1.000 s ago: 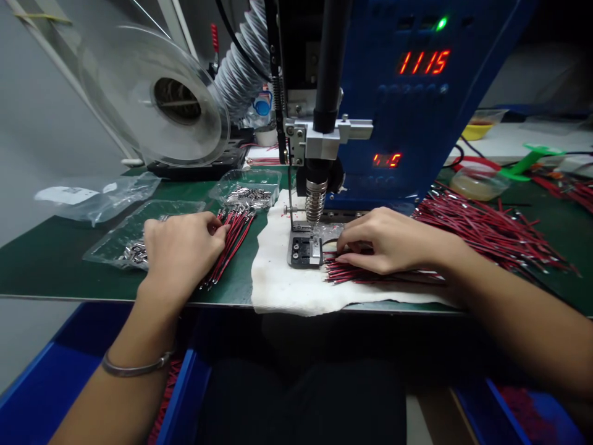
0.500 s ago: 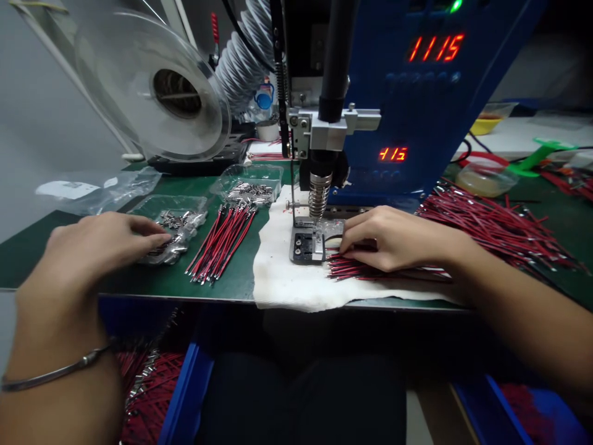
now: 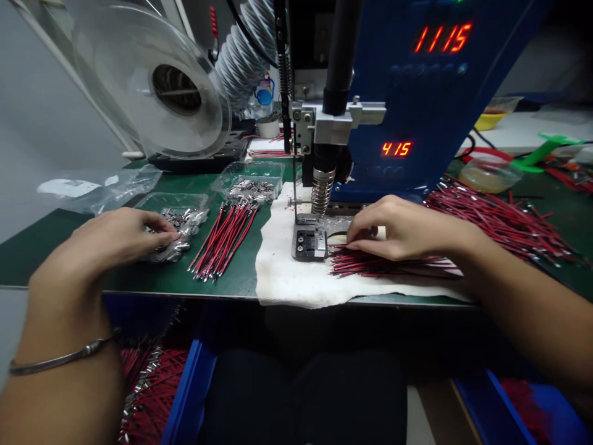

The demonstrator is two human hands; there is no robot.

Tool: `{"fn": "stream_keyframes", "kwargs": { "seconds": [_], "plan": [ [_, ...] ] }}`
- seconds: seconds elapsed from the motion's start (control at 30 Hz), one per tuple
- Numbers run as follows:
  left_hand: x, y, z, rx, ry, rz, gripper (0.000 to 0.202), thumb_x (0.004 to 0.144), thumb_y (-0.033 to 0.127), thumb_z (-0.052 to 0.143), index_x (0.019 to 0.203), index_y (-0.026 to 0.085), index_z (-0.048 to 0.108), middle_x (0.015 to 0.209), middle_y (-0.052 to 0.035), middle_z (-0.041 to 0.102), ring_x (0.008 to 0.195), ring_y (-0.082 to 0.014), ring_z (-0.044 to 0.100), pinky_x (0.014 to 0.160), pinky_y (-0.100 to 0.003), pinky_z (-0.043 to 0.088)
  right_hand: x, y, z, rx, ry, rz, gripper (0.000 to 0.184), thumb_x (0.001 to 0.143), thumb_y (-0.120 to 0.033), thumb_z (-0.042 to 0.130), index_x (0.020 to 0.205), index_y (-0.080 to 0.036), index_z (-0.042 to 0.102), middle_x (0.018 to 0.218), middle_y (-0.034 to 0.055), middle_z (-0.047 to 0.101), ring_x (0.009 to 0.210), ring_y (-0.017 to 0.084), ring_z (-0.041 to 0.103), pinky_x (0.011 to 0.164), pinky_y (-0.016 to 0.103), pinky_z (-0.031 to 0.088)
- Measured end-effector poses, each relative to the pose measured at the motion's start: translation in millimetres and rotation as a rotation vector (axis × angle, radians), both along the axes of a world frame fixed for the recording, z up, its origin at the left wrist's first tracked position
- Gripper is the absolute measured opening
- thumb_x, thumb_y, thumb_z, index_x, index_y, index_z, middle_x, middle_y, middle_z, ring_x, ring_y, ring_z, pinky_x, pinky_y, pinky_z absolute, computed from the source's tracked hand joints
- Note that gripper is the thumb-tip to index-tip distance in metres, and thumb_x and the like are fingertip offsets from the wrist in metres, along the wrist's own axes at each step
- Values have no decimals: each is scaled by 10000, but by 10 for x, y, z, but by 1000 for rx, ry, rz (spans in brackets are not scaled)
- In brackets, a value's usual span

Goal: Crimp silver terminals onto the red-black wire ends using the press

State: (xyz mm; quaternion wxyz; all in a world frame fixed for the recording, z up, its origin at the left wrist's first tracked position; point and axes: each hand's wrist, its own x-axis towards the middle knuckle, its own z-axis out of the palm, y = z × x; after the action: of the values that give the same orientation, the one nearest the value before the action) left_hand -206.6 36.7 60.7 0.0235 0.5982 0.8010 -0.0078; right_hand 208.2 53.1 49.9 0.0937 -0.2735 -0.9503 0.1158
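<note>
My left hand (image 3: 118,238) is in a clear plastic tray (image 3: 199,201) of small metal connectors (image 3: 180,216), thumb and fingertips close together. Whatever is between them is hidden. On the right, my right hand (image 3: 403,228) pinches a thin red wire (image 3: 339,246) beside a small black and silver fixture (image 3: 311,242), the wire's end pointing at it. More red and black wires (image 3: 356,266) lie under that hand on a white cloth (image 3: 287,272). Above the fixture stands the soldering head (image 3: 323,188) with its spring-like coil.
A bundle of wires with metal ends (image 3: 225,238) lies between the trays and the cloth. Behind is a blue machine (image 3: 393,123) with red digits. A large wire pile (image 3: 500,228) lies at right, a clear reel (image 3: 115,80) stands at left, and blue bins (image 3: 188,389) sit below the table edge.
The view has shifted slightly. My left hand is still at the tray, with its fingertips a little further right. My right hand remains beside the fixture, its fingertips slightly further from it.
</note>
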Motion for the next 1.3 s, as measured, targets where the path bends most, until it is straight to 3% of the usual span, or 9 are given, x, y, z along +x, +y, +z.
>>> {"fn": "stream_keyframes", "kwargs": {
  "seconds": [0.17, 0.27, 0.4, 0.5, 0.63, 0.77, 0.9, 1.03, 1.3],
  "plan": [
    [-31, 94, 39, -46, 3, -55, 241, 675, 467, 669, 753, 245, 722, 645, 13, 649, 676, -198, 550, 633, -272, 355, 7, -5, 37, -61, 115, 71, 181, 868, -200, 543, 936, -168, 707, 891, 30, 699, 781, 126, 634, 716, 237, 466],
    [-6, 71, 101, 4, 40, -11, 275, 651, 483, 674, 768, 239, 725, 651, 1, 636, 658, -191, 515, 610, -269, 332, -3, -3, 42, -62, 172, 68, 174, 887, -213, 544, 957, -159, 694, 919, 46, 684, 819, 132, 624, 733, 243, 474],
    [269, -130, 163, 453, 100, 62, 254, 716, 403, 605, 826, 203, 718, 507, -6, 471, 569, -173, 424, 559, -271, 287, -65, -8, -14, -18, 278, 39, 185, 916, -255, 533, 986, -152, 670, 945, 64, 660, 834, 138, 608, 750, 257, 468],
    [712, -306, 110, 689, -260, -106, 198, 727, 321, 649, 833, 172, 724, 614, -5, 603, 601, -145, 534, 575, -245, 370, -144, -28, -77, -7, 330, -1, 193, 925, -258, 521, 979, -137, 661, 960, 82, 645, 851, 147, 601, 771, 267, 461],
    [1349, -399, -90, 651, -926, -309, 185, 715, 324, 732, 806, 164, 714, 733, -38, 704, 634, -147, 621, 547, -221, 451, -225, -51, -151, 44, 349, -73, 174, 918, -240, 533, 965, -134, 662, 937, 75, 655, 838, 151, 597, 776, 268, 448],
    [1727, -357, -294, 622, -1272, -321, 98, 753, 272, 706, 798, 185, 714, 820, -54, 724, 659, -146, 642, 586, -237, 499, -262, -72, -198, 75, 376, -129, 150, 900, -234, 568, 952, -145, 676, 894, 51, 665, 791, 140, 589, 726, 254, 434],
    [1875, -317, -470, 653, -1413, -255, 127, 767, 297, 709, 860, 215, 739, 843, -41, 717, 619, -129, 605, 524, -236, 458, -282, -103, -208, 101, 405, -173, 137, 887, -244, 593, 912, -141, 680, 859, 41, 664, 754, 130, 582, 698, 244, 423],
    [1915, -315, -597, 599, -1413, -234, 194, 773, 363, 714, 923, 249, 761, 759, -21, 696, 527, -105, 520, 470, -242, 390, -293, -125, -207, 112, 415, -195, 136, 882, -240, 598, 906, -136, 683, 850, 40, 664, 749, 126, 583, 690, 240, 420],
    [1914, -338, -622, 529, -1402, -297, 232, 777, 334, 711, 968, 209, 758, 954, -62, 725, 833, -209, 653, 698, -304, 513, -301, -137, -207, 101, 425, -211, 139, 878, -249, 600, 895, -147, 693, 846, 46, 668, 736, 137, 581, 672, 252, 419]
  ]
}}
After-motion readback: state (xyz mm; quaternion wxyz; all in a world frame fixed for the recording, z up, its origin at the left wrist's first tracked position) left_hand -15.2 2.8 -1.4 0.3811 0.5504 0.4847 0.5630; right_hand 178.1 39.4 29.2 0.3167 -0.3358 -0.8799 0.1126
